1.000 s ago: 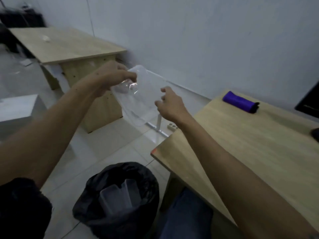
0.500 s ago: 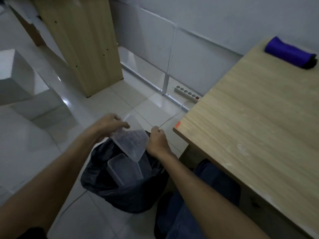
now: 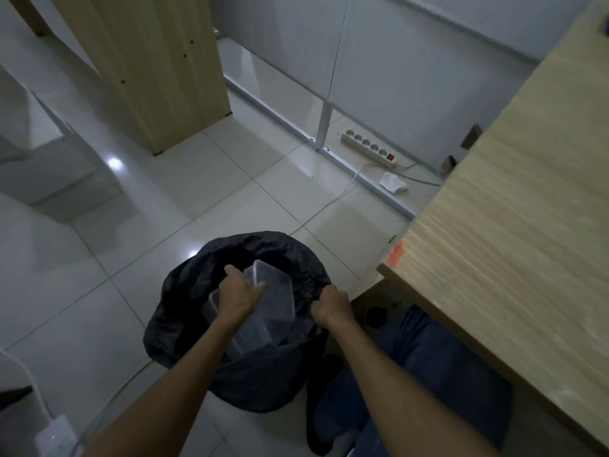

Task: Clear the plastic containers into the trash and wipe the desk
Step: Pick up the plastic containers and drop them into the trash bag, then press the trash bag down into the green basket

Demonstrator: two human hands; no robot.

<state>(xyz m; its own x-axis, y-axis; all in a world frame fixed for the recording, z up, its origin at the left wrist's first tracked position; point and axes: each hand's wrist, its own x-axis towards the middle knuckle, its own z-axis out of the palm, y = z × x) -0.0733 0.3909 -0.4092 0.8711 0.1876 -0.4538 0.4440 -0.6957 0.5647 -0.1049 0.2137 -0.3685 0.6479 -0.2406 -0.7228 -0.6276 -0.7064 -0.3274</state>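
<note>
Inside the black trash bag [image 3: 184, 311], the left hand [image 3: 239, 296] grips a clear plastic container [image 3: 275, 291] while the right hand [image 3: 331, 306] pinches the bag's rim

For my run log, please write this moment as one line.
left hand: pushing clear container into black trash bag | right hand: gripping bag rim | desk: not yet wiped

A clear plastic container [image 3: 275, 291], rectangular with rounded corners, sits tilted inside the black trash bag [image 3: 184, 311], its open side facing up and toward the wall. A second clear container [image 3: 214, 308] lies beneath it, only a corner and one wall showing (the rest is hidden). The bag is wrinkled and glossy, its mouth wide open, and it stands on the tiled floor just beside the corner of the light wooden table [image 3: 514, 225]
</note>
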